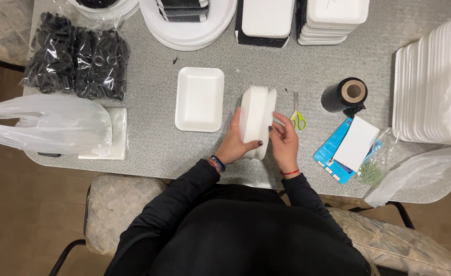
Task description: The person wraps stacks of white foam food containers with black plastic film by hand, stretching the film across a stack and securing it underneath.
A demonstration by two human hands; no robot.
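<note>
In the head view, a small stack of white foam trays (257, 118) stands on its long edge on the grey table (307, 76), just in front of the person. The left hand (234, 145) is closed around the near left side of the stack, thumb across its lower edge. The right hand (285, 139) is half open at the stack's right face, fingertips curled against the outermost tray without gripping it fully.

The stack looks unsteady standing on edge: if the right fingers pull one tray away too sharply, the thin foam may crack at the rim, or the rest may fan out and tip toward the single tray (199, 98) lying flat just to the left. A loose left grip would cause the same spill.

Just beside the right hand lie small scissors (297, 116) with yellow-green handles, close enough to be knocked. Further right sit a black roll of film (344, 95), a white card on blue packets (349, 148) and a clear bag (414, 171). A long row of white trays (430, 82) fills the right edge. At the far side are round white plates (190, 30) and stacked lidded boxes (333, 20). To the left lie a bag of black pieces (77, 61) and a loose plastic bag (46, 125).
</note>
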